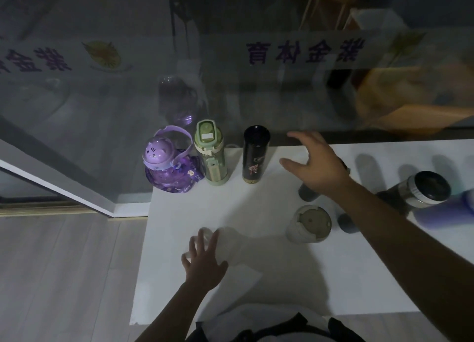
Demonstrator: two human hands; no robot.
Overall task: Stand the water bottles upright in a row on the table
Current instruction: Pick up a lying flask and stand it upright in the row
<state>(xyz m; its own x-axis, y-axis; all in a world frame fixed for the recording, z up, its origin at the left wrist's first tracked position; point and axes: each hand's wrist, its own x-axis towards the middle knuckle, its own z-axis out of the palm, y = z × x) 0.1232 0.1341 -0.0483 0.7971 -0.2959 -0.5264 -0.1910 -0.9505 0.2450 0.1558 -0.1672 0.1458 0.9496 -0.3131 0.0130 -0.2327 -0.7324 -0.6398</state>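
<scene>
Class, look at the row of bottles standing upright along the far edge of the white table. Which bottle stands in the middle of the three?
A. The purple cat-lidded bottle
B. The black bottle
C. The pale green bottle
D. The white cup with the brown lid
C. The pale green bottle stands between the purple cat-lidded bottle on one side and the black bottle on the other, all upright by the table's far edge.

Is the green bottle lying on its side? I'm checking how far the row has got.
No, the green bottle stands upright at the table's far edge, between the purple cat-lid bottle and the black bottle.
</scene>
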